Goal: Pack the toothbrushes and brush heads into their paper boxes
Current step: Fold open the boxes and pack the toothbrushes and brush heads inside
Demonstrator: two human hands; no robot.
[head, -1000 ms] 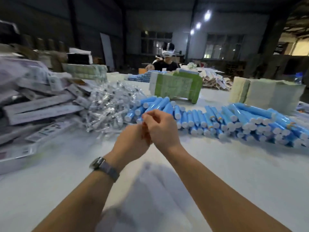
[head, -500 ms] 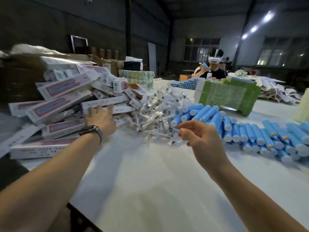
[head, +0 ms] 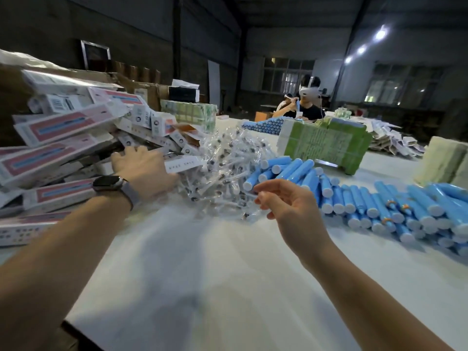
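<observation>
— Since half a second ago, what has been moved?
— Deeper into the heap of long white-and-pink paper boxes (head: 58, 127) the left hand (head: 141, 168) has been pushed; one box appears to be gripped, likely to be drawn out for filling.
— And rightwards?
— Clear-wrapped brush heads (head: 222, 168) are piled beside blue cylindrical toothbrush handles (head: 379, 201), kept within reach. Over them the right hand (head: 286, 201) is held loosely open, empty.
— Readable print?
— Only a barcode; the lettering cannot be read.

Paper boxes (head: 58, 153) piled left, bagged brush heads (head: 222, 168) beside them (center), toothbrushes (head: 367, 198) right, on the table (head: 228, 274).
</observation>
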